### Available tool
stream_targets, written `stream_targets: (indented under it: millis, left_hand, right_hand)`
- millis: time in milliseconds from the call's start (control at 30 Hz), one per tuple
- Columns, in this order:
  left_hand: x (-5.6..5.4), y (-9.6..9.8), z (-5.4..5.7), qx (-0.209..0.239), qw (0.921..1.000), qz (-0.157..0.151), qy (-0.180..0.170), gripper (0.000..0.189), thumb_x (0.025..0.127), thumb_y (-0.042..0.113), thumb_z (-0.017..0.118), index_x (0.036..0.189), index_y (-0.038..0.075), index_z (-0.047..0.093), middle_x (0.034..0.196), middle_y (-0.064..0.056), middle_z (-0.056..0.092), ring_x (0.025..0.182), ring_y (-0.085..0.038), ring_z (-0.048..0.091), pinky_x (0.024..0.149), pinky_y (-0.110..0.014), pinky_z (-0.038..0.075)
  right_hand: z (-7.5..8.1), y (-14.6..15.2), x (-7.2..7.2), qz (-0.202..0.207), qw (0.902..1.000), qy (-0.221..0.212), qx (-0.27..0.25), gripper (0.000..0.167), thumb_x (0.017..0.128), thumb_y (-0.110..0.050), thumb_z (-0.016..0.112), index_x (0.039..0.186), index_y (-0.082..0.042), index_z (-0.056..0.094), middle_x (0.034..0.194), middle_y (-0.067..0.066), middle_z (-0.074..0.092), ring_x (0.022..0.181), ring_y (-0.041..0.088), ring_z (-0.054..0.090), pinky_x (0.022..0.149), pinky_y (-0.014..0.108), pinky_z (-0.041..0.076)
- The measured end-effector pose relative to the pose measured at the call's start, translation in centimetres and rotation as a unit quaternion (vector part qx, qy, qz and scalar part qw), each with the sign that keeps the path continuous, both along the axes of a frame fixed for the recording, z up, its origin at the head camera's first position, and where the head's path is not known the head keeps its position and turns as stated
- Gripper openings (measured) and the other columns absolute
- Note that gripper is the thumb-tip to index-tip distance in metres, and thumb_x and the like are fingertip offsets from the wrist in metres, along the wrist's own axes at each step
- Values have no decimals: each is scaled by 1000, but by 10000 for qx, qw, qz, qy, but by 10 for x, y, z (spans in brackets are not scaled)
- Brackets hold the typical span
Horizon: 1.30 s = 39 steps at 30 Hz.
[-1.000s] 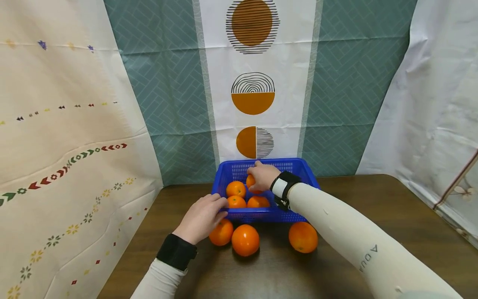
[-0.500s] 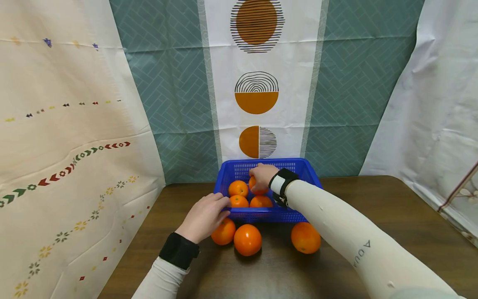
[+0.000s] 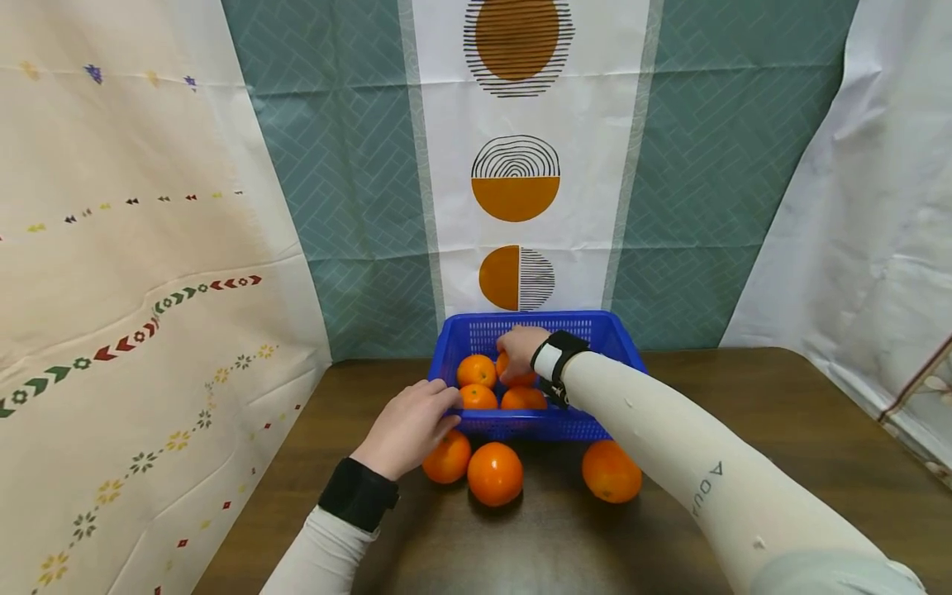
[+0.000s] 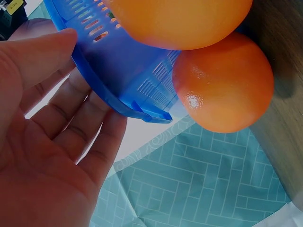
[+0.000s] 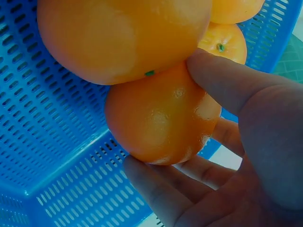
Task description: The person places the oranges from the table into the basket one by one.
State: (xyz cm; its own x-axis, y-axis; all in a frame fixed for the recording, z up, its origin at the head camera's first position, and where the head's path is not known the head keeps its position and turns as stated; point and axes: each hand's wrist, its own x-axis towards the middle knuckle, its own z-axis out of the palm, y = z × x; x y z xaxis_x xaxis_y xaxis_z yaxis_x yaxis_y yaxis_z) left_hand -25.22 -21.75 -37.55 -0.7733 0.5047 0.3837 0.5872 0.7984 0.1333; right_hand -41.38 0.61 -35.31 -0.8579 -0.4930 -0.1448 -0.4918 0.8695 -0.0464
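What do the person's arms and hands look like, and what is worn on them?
The left hand and the right hand wear no gloves. The left wrist has a wide black wristband beside a white sleeve. The right has a black strap with a white patch, then an off-white sleeve with dark lettering.

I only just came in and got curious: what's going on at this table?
A person's right hand grips one orange inside a blue basket, while their left hand holds its rim toward the front left. Three more oranges sit in the basket, and three others rest on the table in front of it. Whether the gripped one is going in or coming out, I can't tell.
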Motion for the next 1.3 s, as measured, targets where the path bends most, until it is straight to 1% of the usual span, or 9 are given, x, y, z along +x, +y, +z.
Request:
stream_targets:
  millis: [133, 333, 433, 500, 633, 700, 900, 1167, 1300]
  left_hand:
    - [0, 1, 3, 28, 10000, 40, -73, 21, 97, 16, 87, 113, 14, 74, 93, 1, 60, 87, -20, 57, 82, -38, 57]
    - [1, 1, 4, 24, 9999, 71, -119, 21, 98, 16, 87, 114, 14, 74, 94, 1, 62, 88, -20, 57, 84, -39, 57]
    - [1, 1, 4, 27, 9999, 88, -131, 21, 98, 16, 87, 114, 14, 75, 94, 1, 62, 88, -21, 58, 85, -39, 57]
    - [1, 1, 4, 35, 9998, 90, -157, 21, 98, 16, 87, 115, 14, 75, 94, 1, 62, 88, -21, 58, 85, -39, 58]
    - [1, 0, 3, 58, 9997, 85, -201, 22, 98, 16, 87, 116, 14, 75, 95, 1, 62, 89, -20, 58, 86, -39, 58]
    - [0, 0, 3, 71, 9998, 77, -188, 22, 98, 16, 87, 116, 14, 75, 95, 2, 62, 89, -20, 58, 86, -39, 58]
    - [0, -1, 2, 67, 9999, 52, -90, 21, 97, 16, 87, 114, 15, 75, 95, 2, 62, 89, -20, 58, 86, -39, 58]
    - [1, -1, 3, 77, 9999, 28, -79, 21, 98, 16, 87, 115, 15, 75, 96, 2, 63, 90, -21, 59, 87, -40, 58]
    - [1, -1, 2, 66, 9999, 24, -87, 21, 98, 16, 87, 115, 15, 75, 96, 2, 63, 90, -20, 59, 88, -40, 58]
  right_hand:
    - [0, 0, -1, -138, 9999, -99, -18, 62, 96, -38, 87, 148, -9, 69, 138, 14, 70, 128, 32, 63, 111, 49, 52]
    - [-1, -1, -2, -174, 9997, -158, 85, 63, 96, -40, 87, 148, -10, 68, 137, 13, 69, 126, 30, 63, 110, 47, 52]
    - [-2, 0, -4, -140, 9995, -229, 140, 59, 97, -39, 86, 145, -9, 69, 133, 12, 72, 120, 29, 65, 106, 45, 54]
    - [-2, 0, -5, -102, 9994, -296, 145, 56, 97, -39, 86, 142, -9, 71, 126, 10, 73, 111, 28, 66, 102, 44, 55]
    - [-4, 2, -7, -34, 9992, -405, 41, 52, 96, -37, 86, 137, -9, 73, 117, 8, 73, 101, 27, 64, 95, 42, 56]
    - [-5, 2, -8, -13, 9992, -388, 56, 52, 96, -37, 86, 137, -10, 73, 121, 8, 74, 104, 26, 65, 97, 41, 57]
    - [-2, 0, -4, -34, 9992, -381, 86, 53, 97, -34, 85, 142, -8, 71, 137, 12, 73, 120, 30, 68, 107, 46, 55]
    - [-4, -2, -6, -37, 9991, -413, 64, 54, 99, -32, 84, 145, -8, 70, 134, 11, 73, 114, 28, 66, 103, 45, 56]
    - [-5, -2, -7, -5, 9990, -439, 47, 54, 99, -30, 83, 146, -8, 69, 137, 12, 72, 117, 30, 67, 105, 46, 55]
